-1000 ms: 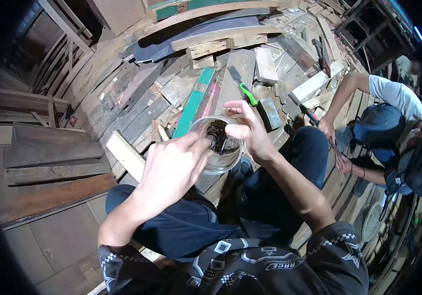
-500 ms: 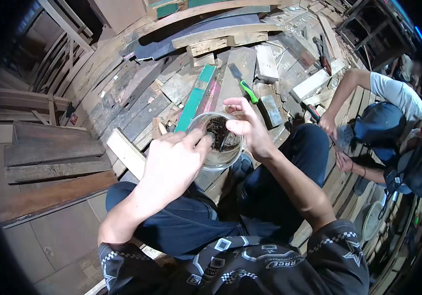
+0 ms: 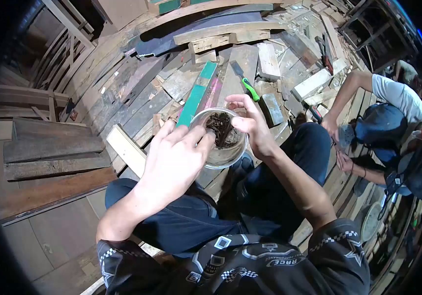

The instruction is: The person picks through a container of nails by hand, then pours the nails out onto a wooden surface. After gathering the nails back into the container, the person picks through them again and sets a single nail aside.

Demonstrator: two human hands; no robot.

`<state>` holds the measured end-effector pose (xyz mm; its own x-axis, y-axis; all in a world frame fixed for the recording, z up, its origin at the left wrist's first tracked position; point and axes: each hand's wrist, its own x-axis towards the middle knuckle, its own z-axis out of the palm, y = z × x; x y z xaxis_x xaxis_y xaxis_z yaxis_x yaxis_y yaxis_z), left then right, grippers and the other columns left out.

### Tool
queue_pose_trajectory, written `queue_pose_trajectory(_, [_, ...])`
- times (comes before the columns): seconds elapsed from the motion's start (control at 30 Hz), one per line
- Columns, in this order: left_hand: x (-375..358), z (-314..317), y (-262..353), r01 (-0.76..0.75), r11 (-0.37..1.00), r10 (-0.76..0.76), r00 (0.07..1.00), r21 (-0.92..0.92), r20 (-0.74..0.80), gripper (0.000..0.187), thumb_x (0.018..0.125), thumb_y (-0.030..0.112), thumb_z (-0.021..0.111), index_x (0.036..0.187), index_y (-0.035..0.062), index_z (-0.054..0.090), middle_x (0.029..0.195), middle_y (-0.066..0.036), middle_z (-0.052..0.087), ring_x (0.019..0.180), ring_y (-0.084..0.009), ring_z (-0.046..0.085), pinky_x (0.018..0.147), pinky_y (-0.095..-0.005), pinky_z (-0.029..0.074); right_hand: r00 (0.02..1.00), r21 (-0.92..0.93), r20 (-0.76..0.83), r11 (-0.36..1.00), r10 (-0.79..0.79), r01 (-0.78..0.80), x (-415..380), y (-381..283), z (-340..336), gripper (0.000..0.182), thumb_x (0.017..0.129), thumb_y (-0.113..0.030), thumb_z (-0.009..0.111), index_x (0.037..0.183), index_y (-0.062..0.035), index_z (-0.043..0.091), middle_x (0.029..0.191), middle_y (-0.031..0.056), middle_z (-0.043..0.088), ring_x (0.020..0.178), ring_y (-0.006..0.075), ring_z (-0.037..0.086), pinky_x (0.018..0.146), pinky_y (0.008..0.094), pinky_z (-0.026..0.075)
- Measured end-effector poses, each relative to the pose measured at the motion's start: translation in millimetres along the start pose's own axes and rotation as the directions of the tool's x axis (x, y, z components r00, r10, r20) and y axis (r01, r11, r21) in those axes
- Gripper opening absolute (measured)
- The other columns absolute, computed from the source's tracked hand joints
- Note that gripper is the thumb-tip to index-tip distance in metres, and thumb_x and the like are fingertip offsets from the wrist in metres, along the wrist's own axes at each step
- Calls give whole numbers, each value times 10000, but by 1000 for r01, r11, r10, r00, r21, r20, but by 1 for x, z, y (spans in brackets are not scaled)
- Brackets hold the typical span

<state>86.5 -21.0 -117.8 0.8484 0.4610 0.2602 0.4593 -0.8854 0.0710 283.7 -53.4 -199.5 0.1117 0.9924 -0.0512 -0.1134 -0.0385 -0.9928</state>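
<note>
As the right hand [image 3: 253, 129] grips a clear round container [image 3: 225, 158] of dark pieces [image 3: 221, 127] above scrap-strewn floorboards [image 3: 149, 110], the left hand [image 3: 175, 155] dips in, its hold impossible to tell; beyond lies a green-handled chisel [image 3: 250, 89], a co-worker [image 3: 404, 98] at right.

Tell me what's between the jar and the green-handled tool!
Fingers of the right hand come between the jar and the tool, as the head view shows.
</note>
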Motion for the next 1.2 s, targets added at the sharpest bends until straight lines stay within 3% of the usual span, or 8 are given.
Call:
queue_pose_trajectory(0.2, [0,-1,-1,-30,997,22,994,-74,-104,159,793,137,732,928,67,687,759,-40,606,668,-208,575,666,-329,384,999,50,-5,997,-52,52,0,0,-1,806,664,-470,635,1307,-22,447,1151,96,458,1105,198,471,982,323,354])
queue_pose_trajectory(0.3, [1,-8,-1,-128,967,58,953,-221,-296,209,753,121,767,935,53,691,764,-40,635,643,-196,569,639,-317,376,932,276,-14,895,-362,351,9,11,-22,866,675,-424,774,1338,-20,389,1184,91,418,1094,186,489,968,310,387])
queue_pose_trajectory(0.37, [4,-13,-3,-205,932,56,897,-299,-438,236,735,96,774,938,16,685,780,-72,666,614,-179,571,611,-296,390,797,24,-106,800,-595,600,19,7,-32,1004,587,-543,763,1344,-5,381,1147,85,397,1128,203,450,1007,324,345])
queue_pose_trajectory(0.43, [3,-13,-6,-193,909,-36,847,-369,-530,210,756,85,750,934,-1,679,762,-82,656,605,-164,563,601,-280,416,904,182,-230,897,-360,403,25,6,-39,990,593,-529,758,1340,1,383,1148,90,398,1121,205,444,1000,335,348])
queue_pose_trajectory(0.5, [3,-15,-7,-105,895,-131,868,-433,-480,226,726,65,766,932,41,676,786,-35,669,580,-161,514,597,-284,377,883,53,-279,912,-377,406,24,6,-36,1000,591,-541,747,1346,5,382,1119,83,382,1071,198,452,986,345,359])
queue_pose_trajectory(0.77, [6,-10,-7,11,854,-228,907,-520,-355,146,768,21,711,899,-8,652,732,-74,619,571,-139,549,540,-261,440,844,199,-271,831,-463,520,13,-17,-34,1012,548,-505,687,1358,10,366,1121,93,377,1095,216,438,997,353,362])
queue_pose_trajectory(1.0, [7,-4,-4,27,809,-249,920,-588,-301,146,800,111,700,867,1,631,725,-62,589,582,-127,535,557,-246,434,861,266,-236,823,-450,502,8,-13,-32,1035,568,-519,762,1364,-1,351,1161,80,353,1120,210,414,1028,359,327])
queue_pose_trajectory(1.2, [7,8,-2,63,812,-234,946,-580,-225,261,765,190,797,755,30,591,648,-38,545,486,-130,472,456,-274,392,876,267,-228,838,-424,476,6,-9,-26,1015,575,-533,760,1346,-6,362,1142,75,353,1125,203,389,1032,330,297])
